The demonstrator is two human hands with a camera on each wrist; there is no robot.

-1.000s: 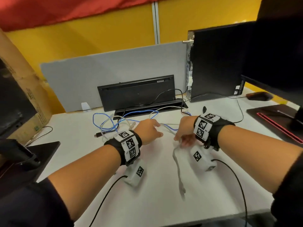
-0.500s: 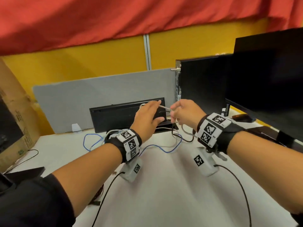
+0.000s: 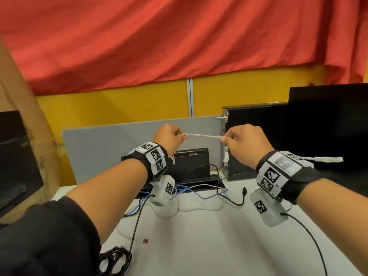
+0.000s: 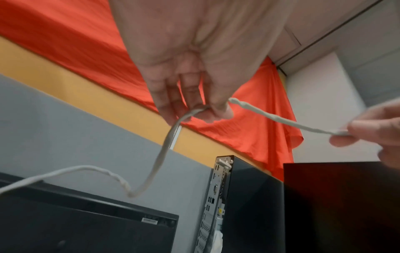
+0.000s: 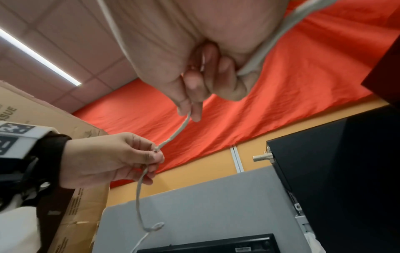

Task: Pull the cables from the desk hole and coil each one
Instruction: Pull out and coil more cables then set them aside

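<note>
A white cable (image 3: 203,135) is stretched taut in the air between my two hands, above the desk's black cable flap (image 3: 191,162). My left hand (image 3: 182,136) pinches it between thumb and fingers; from there the cable (image 4: 161,154) hangs down in a slack bend toward the desk. My right hand (image 3: 225,138) pinches the other side, and the cable (image 5: 173,135) runs through its curled fingers. The plug end (image 3: 328,159) trails past my right wrist. A blue cable (image 3: 199,194), a black cable (image 3: 236,203) and a white loop (image 3: 199,208) lie loose by the flap.
A black computer tower (image 3: 254,136) and a dark monitor (image 3: 328,126) stand at the right. A cardboard box (image 3: 29,140) leans at the left, with a grey partition (image 3: 111,144) behind the desk. A coiled black cable (image 3: 115,261) lies at the front left of the white desk (image 3: 209,246).
Both hands have risen from the desk surface to well above it with the white cable. They have drawn apart, so the cable now spans straight between them. The head view has tilted upward.
</note>
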